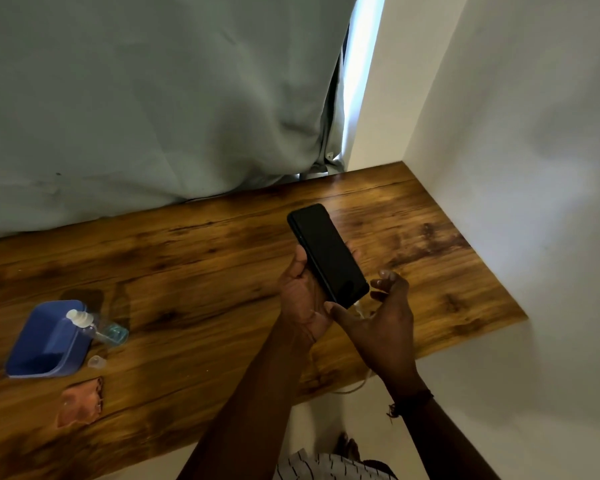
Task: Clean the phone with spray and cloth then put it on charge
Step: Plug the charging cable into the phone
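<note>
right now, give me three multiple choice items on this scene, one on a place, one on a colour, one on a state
1. Where is the spray bottle? A beside the tray B on the floor C on a shelf
2. What colour is the tray? A red B blue C white
3. The screen of the phone is A lit B dark C cracked
1 A, it sits on the table next to the tray. 2 B, its walls are blue. 3 B, it shows black in the left hand.

One head-worn wide-angle view looks steeply down and forward from close above the wooden tabletop (194, 258), with a curtain (153, 98) filling the frame's upper left and a white wall (534, 168) the right.
</note>
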